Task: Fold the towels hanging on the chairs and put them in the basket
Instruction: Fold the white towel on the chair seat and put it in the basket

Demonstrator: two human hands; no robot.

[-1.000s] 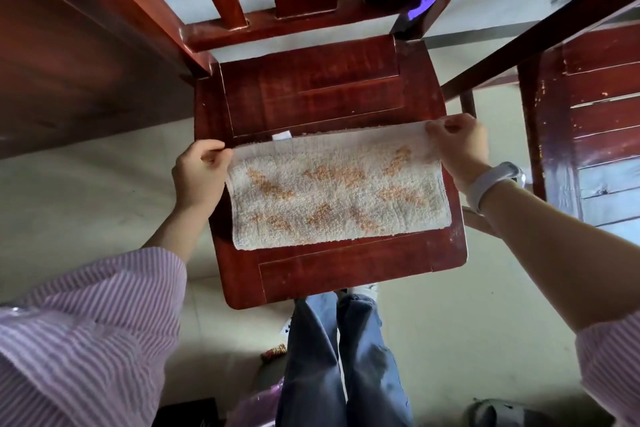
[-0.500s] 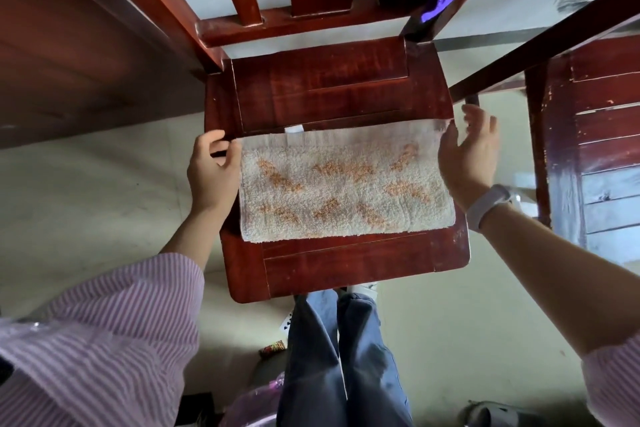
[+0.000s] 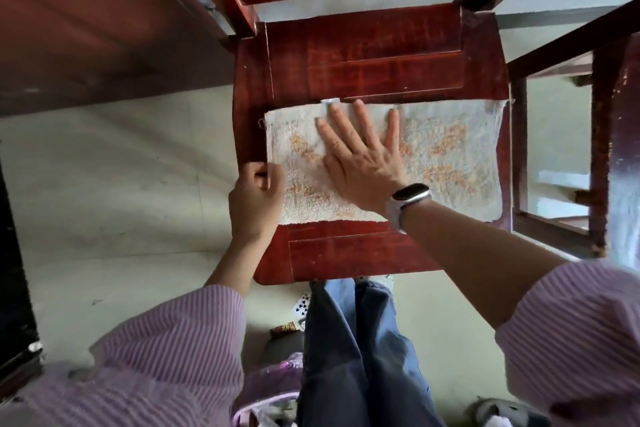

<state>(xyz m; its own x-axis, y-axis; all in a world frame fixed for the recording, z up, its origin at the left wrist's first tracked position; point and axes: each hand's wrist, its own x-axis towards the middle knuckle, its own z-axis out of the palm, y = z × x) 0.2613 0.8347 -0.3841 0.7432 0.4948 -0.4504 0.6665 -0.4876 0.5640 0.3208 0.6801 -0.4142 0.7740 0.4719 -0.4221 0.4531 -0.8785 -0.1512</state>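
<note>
Two hands on towel (image 3: 450, 156), left hand (image 3: 254, 199) pinching its near-left corner, right hand (image 3: 360, 163) flat mid-towel

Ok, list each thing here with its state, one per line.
towel: folded, lying flat on the chair seat
left hand: pinches the towel's near left corner
right hand: flat, fingers spread, presses on the towel
chair: upright, seat bears the towel
watch: strapped on the right wrist
</note>
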